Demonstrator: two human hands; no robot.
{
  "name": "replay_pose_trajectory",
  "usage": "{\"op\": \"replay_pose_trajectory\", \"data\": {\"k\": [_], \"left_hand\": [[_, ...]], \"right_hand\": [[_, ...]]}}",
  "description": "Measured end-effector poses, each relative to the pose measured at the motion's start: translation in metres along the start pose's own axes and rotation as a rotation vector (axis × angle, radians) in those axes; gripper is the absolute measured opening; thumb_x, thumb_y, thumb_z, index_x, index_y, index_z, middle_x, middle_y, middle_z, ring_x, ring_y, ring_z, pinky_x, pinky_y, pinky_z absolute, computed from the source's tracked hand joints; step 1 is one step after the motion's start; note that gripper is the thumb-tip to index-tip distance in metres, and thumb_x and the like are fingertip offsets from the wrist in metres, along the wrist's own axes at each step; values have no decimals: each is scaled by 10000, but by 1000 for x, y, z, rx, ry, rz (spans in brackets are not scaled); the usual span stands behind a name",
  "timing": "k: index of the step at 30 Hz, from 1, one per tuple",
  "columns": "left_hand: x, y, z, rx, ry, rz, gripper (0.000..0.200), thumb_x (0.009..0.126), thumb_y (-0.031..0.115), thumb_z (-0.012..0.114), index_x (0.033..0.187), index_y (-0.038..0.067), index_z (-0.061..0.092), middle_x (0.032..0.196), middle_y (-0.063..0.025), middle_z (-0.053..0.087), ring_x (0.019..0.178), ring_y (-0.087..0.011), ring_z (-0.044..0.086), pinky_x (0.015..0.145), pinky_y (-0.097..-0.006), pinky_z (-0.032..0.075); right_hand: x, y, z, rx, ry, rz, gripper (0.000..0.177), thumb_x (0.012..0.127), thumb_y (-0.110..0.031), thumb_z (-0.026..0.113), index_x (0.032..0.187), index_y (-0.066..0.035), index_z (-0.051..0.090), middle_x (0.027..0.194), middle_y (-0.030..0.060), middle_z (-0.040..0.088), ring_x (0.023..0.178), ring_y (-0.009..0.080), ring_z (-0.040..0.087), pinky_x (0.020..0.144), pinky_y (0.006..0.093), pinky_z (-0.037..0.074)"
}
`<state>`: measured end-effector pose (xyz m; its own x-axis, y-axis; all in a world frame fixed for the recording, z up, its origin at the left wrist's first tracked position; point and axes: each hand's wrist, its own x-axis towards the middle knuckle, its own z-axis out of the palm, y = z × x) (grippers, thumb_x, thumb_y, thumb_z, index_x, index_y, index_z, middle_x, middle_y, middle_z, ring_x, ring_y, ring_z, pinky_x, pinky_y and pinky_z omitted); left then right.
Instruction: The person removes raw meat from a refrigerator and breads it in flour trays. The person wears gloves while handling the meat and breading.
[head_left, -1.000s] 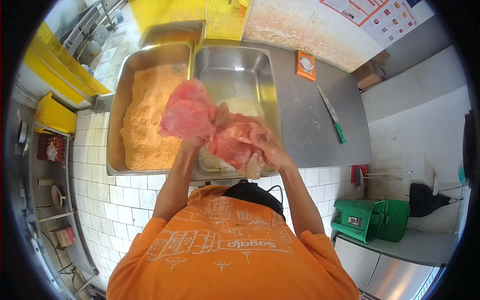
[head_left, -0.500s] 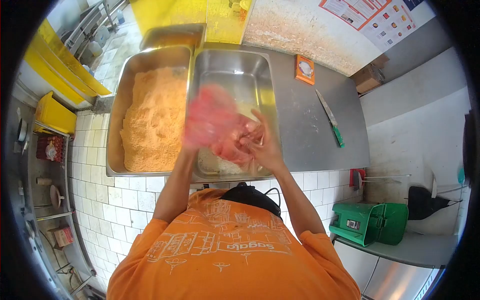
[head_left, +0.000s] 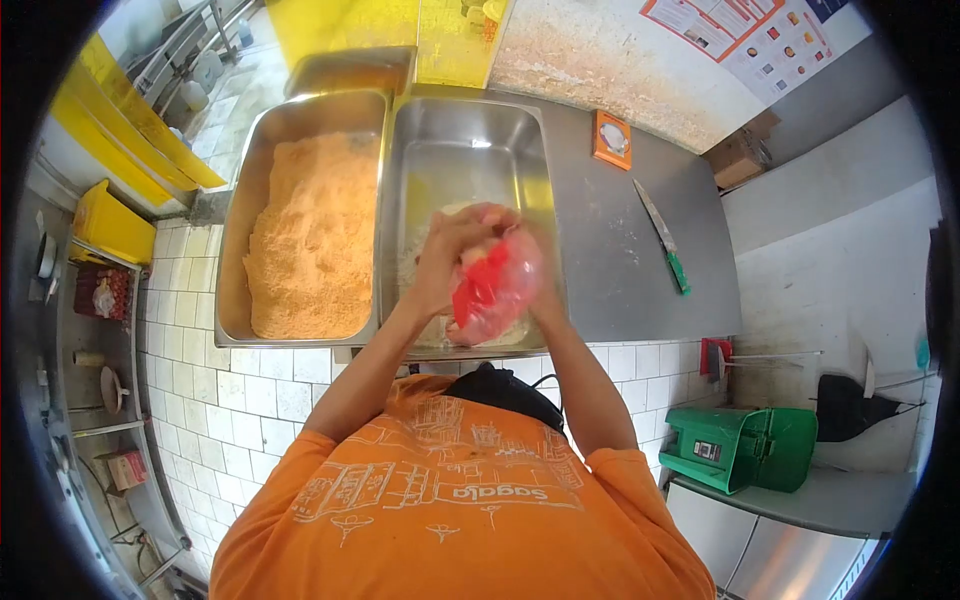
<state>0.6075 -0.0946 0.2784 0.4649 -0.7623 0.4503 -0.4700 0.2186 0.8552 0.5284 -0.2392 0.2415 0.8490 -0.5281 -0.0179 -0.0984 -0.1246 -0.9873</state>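
Both hands are over the right steel pan (head_left: 470, 130). My left hand (head_left: 440, 258) is closed on a clear plastic bag (head_left: 497, 285) with red print, its fingers bent around the bag's upper part. My right hand (head_left: 546, 300) is against the bag's right side, with its fingers mostly hidden behind the plastic. Pale pink pieces that look like raw meat (head_left: 458, 332) show beneath the bag, partly covered. Blur hides how much is still inside the bag. Some pale, wet-looking material lies on the pan floor around them.
To the left, a second steel pan (head_left: 232, 220) holds orange crumbs or flour (head_left: 315, 240). On the grey counter (head_left: 610, 250) to the right lie a green-handled knife (head_left: 660, 235) and an orange box (head_left: 611, 140). A green bin (head_left: 735, 447) stands at lower right.
The bag has moved from the left side of the pan to the right, in front of my right hand. My left hand has moved right with it, and the meat is now mostly covered.
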Motion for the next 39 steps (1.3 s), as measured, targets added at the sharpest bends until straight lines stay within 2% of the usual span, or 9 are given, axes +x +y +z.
{"op": "replay_pose_trajectory", "data": {"k": [3,7,13,20,23,29,32,34,39], "left_hand": [[-24,-60,13,-610,383,-346,433,865,316,620,1172,11,599,1224,-93,594,1098,-239,583,989,-387,422],[-28,-57,-11,-1007,398,-212,458,940,285,553,1332,59,489,1273,-114,557,1211,-278,530,1016,-430,445],[-22,-21,-25,-1323,344,-206,773,832,412,702,1430,53,367,1480,-146,380,1376,-326,354,1138,-490,283],[-3,-10,-23,-1302,394,-113,678,974,467,487,1469,43,300,1521,-144,336,1420,-324,296,1151,-443,278],[-7,-10,-18,-1263,466,-87,473,1011,381,483,1349,53,440,1351,-73,505,1243,-228,494,1071,-383,381],[-8,-4,-24,-1046,609,-250,325,1030,308,472,1230,57,523,1229,-48,574,1140,-157,541,983,-325,439],[-3,12,-23,-942,696,-272,272,1029,262,485,1191,58,565,1093,-42,610,1001,-151,585,892,-307,477],[-3,15,-29,-215,511,-255,208,1035,219,476,1042,50,596,901,-14,588,859,-142,588,765,-291,490],[11,14,-17,-408,654,-13,207,1018,127,458,832,48,504,713,11,460,658,-112,486,613,-273,426]], "right_hand": [[-18,-70,-1,-552,22,114,312,965,-256,503,1112,-6,619,1074,139,668,964,272,640,839,364,491],[-24,-57,-17,-636,185,139,435,996,-377,480,1138,0,642,1038,260,665,969,431,636,829,407,504],[-36,-65,-26,-361,192,-73,366,996,-279,516,1220,-10,621,1133,252,652,1032,335,656,892,347,487],[-50,-79,-20,-302,247,-266,302,997,-207,503,1184,-22,650,1014,216,698,890,269,704,795,322,518],[-58,-90,-18,-553,270,-155,272,997,-188,520,1115,4,671,895,162,701,830,113,633,760,309,515],[-49,-47,-20,-617,179,-159,220,965,-106,509,1086,-22,672,954,238,676,882,322,692,764,350,522],[-48,-37,-18,-470,468,-375,210,961,-117,506,1063,-22,664,942,246,665,861,404,655,747,377,524],[-48,-29,-27,-663,256,-203,215,968,-143,501,1044,-22,661,905,253,651,835,428,640,715,399,519],[-55,-14,-24,-666,338,-152,210,937,-147,531,1067,-18,633,874,253,644,835,431,627,726,449,503]]}}
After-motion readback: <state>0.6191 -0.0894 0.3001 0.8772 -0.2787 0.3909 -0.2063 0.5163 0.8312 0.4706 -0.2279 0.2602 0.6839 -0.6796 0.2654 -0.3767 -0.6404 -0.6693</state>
